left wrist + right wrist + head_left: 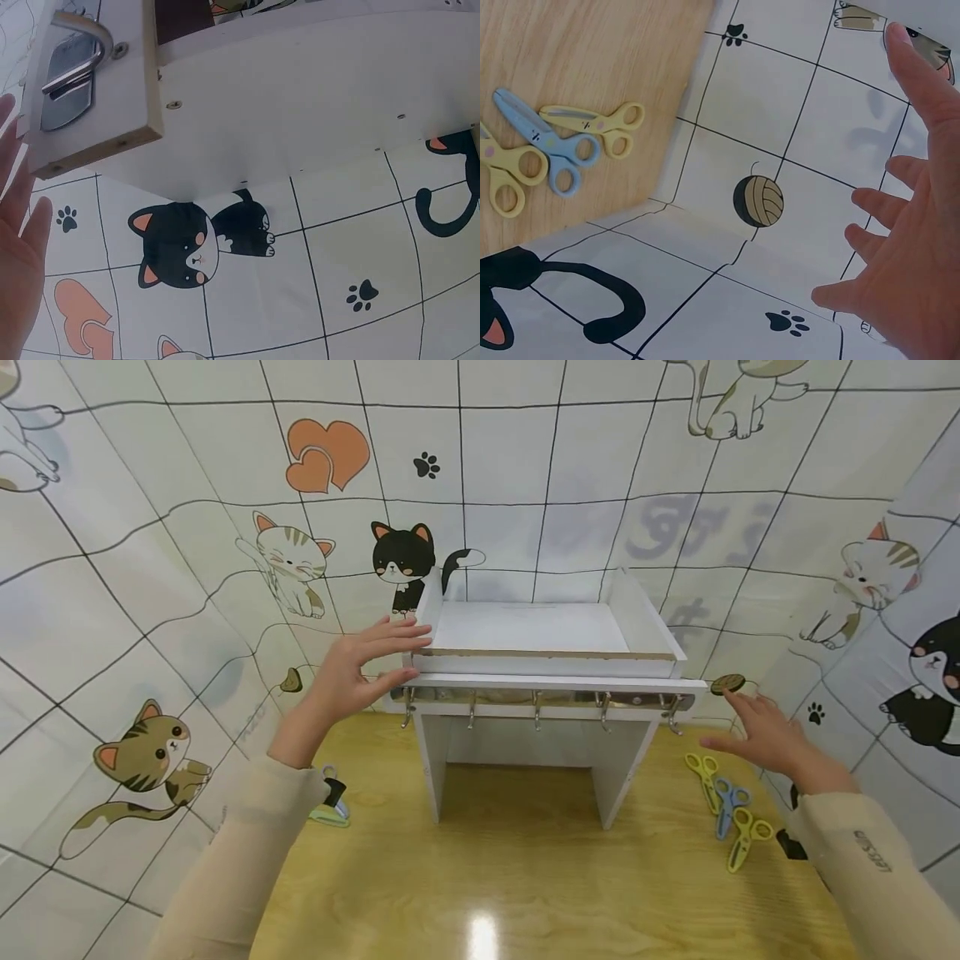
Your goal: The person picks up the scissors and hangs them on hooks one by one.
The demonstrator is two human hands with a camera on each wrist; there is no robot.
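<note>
A white shelf [540, 664] with a tray-like top stands on the wooden table, a row of metal hooks [537, 710] along its front rail. My left hand [352, 664] is at the shelf's left front corner, fingers extended along its side and holding nothing. In the left wrist view, one hook [79, 64] and the shelf's screwed side panel [300, 97] show beside the fingers. My right hand [768, 735] hovers to the right of the shelf, apart from it, with fingers spread and nothing in them. Several scissors, such as the blue pair [727, 806], lie below that hand.
Yellow scissors [703, 777] and another yellow pair [746, 839] lie on the table's right side. More scissors [330, 810] are at the left, partly behind my sleeve. Cat-print cloth [510, 460] with grid lines surrounds the wooden table [517, 868].
</note>
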